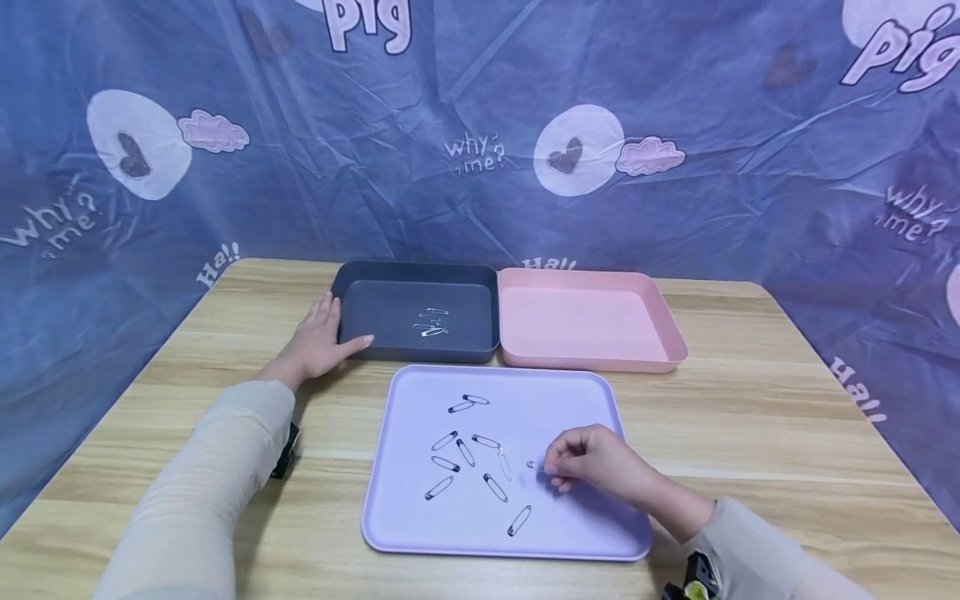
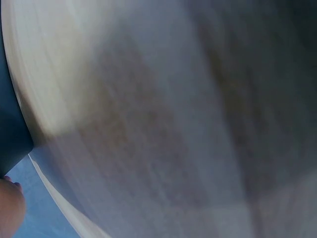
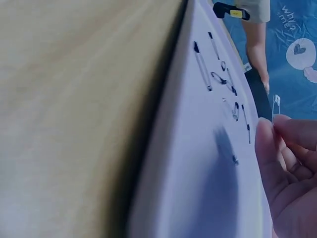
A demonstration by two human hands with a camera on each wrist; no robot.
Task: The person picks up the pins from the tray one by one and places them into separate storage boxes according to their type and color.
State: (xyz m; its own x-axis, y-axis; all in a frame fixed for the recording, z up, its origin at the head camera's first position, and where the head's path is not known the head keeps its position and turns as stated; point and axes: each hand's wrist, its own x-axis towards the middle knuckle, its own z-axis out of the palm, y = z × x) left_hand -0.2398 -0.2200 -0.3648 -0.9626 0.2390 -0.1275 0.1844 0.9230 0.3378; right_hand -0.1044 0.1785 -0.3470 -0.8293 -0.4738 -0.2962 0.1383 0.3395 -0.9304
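Observation:
My right hand (image 1: 596, 462) is over the right part of the lavender tray (image 1: 570, 400), pinching a silver safety pin (image 3: 276, 103) between thumb and forefinger. Left of it on the tray lie several black safety pins (image 1: 465, 452) and a silver safety pin (image 1: 505, 464). At the front left corner of the dark grey tray (image 1: 390, 292), my left hand (image 1: 318, 340) rests with fingers along the outer side and thumb extended over the front rim. Several silver safety pins (image 1: 433, 332) lie inside that tray. The left wrist view catches only part of the hand.
A pink tray (image 1: 585, 308) stands against the dark grey tray's right side, behind the lavender one. All three are on a wooden table (image 1: 750, 417). A blue printed cloth (image 1: 480, 208) hangs behind the table.

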